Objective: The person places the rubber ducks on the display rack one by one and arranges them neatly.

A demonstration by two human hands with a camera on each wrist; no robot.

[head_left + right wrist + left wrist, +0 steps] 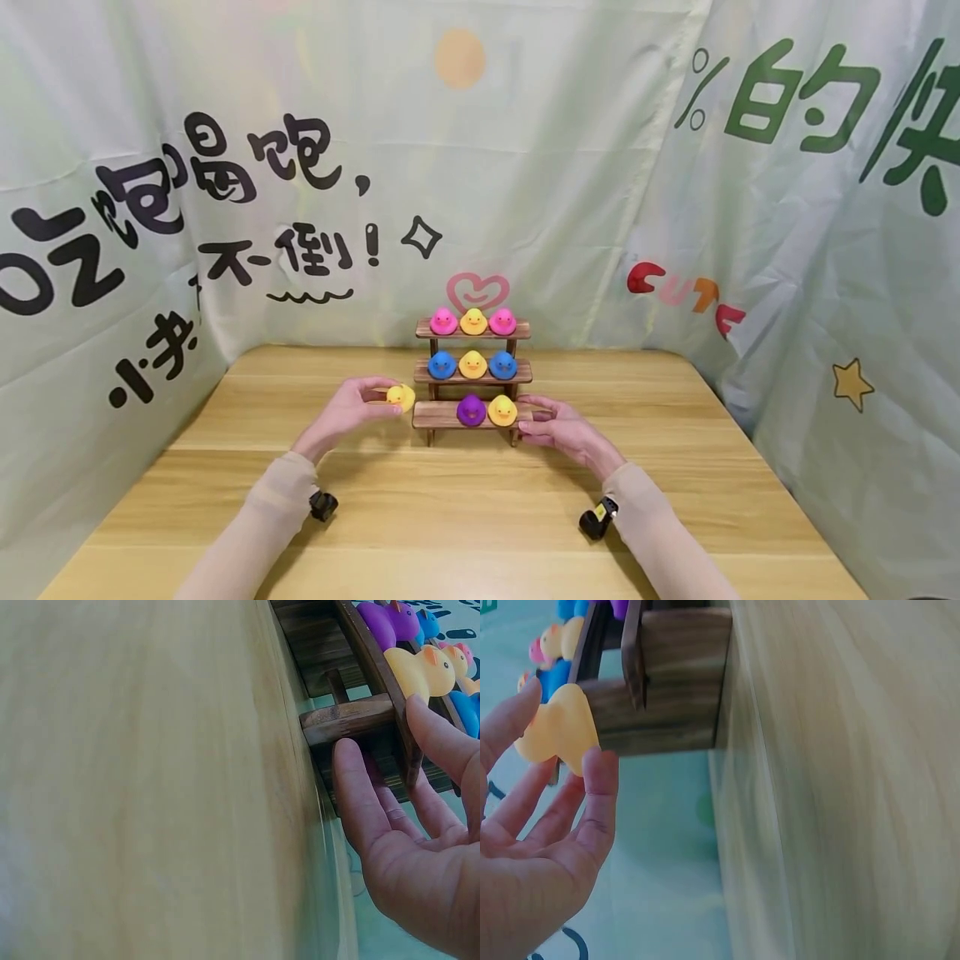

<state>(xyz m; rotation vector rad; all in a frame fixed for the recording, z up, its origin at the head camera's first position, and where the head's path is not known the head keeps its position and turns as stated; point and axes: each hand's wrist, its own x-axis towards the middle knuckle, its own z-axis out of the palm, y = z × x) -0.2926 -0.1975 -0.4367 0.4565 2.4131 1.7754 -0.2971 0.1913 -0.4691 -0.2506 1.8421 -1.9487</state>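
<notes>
A tiered wooden display stand [433, 415] holds rubber ducks on its three steps. My left hand [349, 410] pinches a yellow rubber duck [402, 398] between thumb and fingers, just off the left end of the lowest step. In the left wrist view, that duck [562, 729] overlaps the stand's end. At the other end, my right hand [566, 429] grips the lowest step, its fingers spread around the board end [352, 718]. Beside these fingers sits another yellow duck [502, 410], with a purple duck [471, 410] to its left.
On the middle step sit a blue duck [442, 365], a yellow one [473, 365] and another blue. Above them are a pink duck [443, 322], a yellow one and another pink. The wooden table [465, 517] meets a printed cloth backdrop [555, 208] behind the stand.
</notes>
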